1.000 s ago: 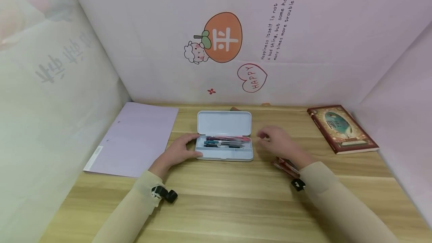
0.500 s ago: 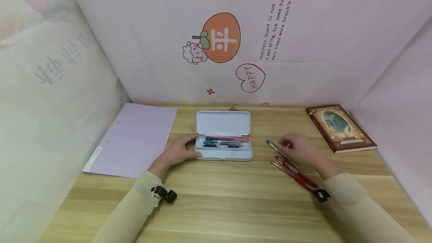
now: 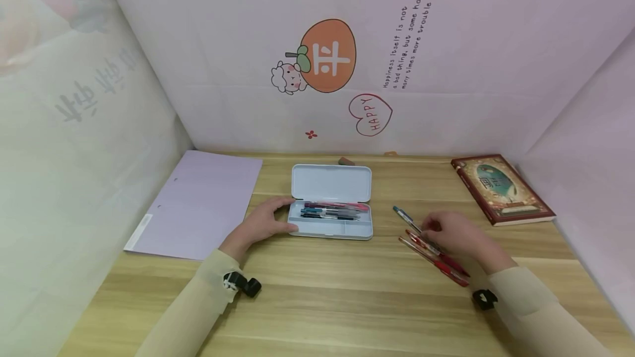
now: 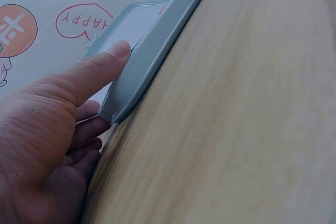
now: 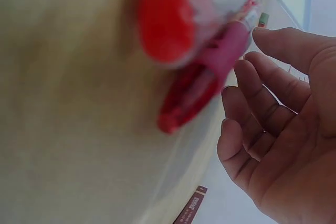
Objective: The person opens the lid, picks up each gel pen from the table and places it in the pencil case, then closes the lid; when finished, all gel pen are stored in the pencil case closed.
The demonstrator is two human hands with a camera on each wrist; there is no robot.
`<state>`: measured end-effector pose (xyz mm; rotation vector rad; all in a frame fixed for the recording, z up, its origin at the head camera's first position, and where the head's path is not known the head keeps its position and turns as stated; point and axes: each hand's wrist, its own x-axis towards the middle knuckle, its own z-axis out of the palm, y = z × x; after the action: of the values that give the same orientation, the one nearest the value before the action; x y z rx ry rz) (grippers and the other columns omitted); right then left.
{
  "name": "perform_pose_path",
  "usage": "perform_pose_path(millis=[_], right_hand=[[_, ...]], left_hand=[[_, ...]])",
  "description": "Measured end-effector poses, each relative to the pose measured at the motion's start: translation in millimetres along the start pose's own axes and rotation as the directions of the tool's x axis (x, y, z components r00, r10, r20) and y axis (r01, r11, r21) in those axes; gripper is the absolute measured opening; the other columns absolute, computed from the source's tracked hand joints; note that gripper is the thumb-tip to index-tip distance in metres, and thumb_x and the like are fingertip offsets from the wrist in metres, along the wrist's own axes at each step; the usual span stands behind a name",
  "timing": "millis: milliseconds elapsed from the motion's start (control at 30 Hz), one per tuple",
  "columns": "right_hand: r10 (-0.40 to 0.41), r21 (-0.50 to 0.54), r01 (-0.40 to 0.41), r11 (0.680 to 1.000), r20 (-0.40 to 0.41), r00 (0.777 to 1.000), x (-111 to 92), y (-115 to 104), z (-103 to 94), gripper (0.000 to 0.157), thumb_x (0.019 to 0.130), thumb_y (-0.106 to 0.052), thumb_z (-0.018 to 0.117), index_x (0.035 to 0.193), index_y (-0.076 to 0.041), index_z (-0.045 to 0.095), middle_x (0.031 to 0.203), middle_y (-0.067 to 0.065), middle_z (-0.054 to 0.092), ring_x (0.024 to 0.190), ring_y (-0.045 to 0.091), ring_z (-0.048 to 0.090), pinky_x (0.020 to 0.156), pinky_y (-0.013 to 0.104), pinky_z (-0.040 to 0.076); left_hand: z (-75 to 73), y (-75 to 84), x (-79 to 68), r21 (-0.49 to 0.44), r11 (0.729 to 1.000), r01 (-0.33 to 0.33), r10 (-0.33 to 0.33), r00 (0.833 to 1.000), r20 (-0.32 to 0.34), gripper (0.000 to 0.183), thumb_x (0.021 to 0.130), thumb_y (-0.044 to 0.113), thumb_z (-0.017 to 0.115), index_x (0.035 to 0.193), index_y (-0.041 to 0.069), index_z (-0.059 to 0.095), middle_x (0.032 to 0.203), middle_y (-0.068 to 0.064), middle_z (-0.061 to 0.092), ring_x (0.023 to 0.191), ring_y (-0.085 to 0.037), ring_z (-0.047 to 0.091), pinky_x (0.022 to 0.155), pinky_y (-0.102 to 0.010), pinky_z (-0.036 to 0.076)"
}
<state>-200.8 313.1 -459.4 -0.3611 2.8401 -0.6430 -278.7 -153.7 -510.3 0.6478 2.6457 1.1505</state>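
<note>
My left hand (image 3: 260, 223) holds the left end of an open pale blue pencil case (image 3: 358, 230). In the left wrist view its thumb lies over the rim of the case (image 4: 137, 80), with the fingers around the corner. Several pens (image 3: 329, 210) lie in the back compartment. My right hand (image 3: 458, 240) is over a blue-tipped pen (image 3: 405, 217), partly hidden under the fingers. Two red pens (image 3: 453, 273) lie beside it on the table. In the right wrist view, the thumb and fingers are apart and loosely bent, near a red pen (image 5: 226, 51).
A lilac folder (image 3: 208, 197) lies at the left of the wooden table (image 3: 317, 296). A book with a dark red border (image 3: 503, 189) is at the back right. Behind the case is a small brown block (image 3: 346, 162). Printed cloth walls (image 3: 223, 70) enclose the table.
My right hand has moved right and toward me, away from the case's right side, uncovering the blue-tipped pen and red pens. The left hand stays on the case.
</note>
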Motion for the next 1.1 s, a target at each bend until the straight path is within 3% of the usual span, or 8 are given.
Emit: perform_pose_path(millis=[367, 867, 1100], right_hand=[[0.018, -0.038, -0.018, 0.999, 0.015, 1.0, 0.1, 0.9, 2.1, 0.01, 0.092, -0.024, 0.067, 0.094, -0.014, 0.068, 0.082, -0.005, 0.063, 0.071, 0.014, 0.053, 0.066, 0.035, 0.045], [0.03, 0.041, -0.031, 0.999, 0.032, 0.999, -0.5, 2.2, 3.7, 0.011, 0.094, -0.02, 0.065, 0.094, -0.01, 0.068, 0.081, -0.003, 0.062, 0.07, 0.015, 0.052, 0.061, 0.032, 0.044], [0.019, 0.04, -0.019, 0.999, -0.002, 1.0, 2.2, 2.7, 3.4, 0.013, 0.095, -0.02, 0.063, 0.098, -0.008, 0.069, 0.083, -0.003, 0.063, 0.072, 0.014, 0.054, 0.064, 0.032, 0.047]], left_hand=[[0.3, -1.8, 0.1, 0.001, 1.0, 0.009, -0.009, 1.0, 0.003, 0.084, 0.073, 0.054, 0.082, 0.144, 0.02, 0.052, 0.15, -0.006, 0.043, 0.141, -0.029, 0.033, 0.113, -0.049, 0.027], [-3.2, 1.4, 0.4, 0.012, 1.0, 0.006, -0.007, 1.0, 0.022, 0.085, 0.074, 0.053, 0.082, 0.145, 0.018, 0.05, 0.15, -0.007, 0.043, 0.141, -0.029, 0.032, 0.114, -0.047, 0.027], [-2.8, 1.1, 1.0, 0.017, 1.0, 0.003, -0.003, 1.0, 0.023, 0.084, 0.075, 0.053, 0.082, 0.145, 0.018, 0.051, 0.15, -0.007, 0.043, 0.141, -0.029, 0.033, 0.114, -0.047, 0.027]])
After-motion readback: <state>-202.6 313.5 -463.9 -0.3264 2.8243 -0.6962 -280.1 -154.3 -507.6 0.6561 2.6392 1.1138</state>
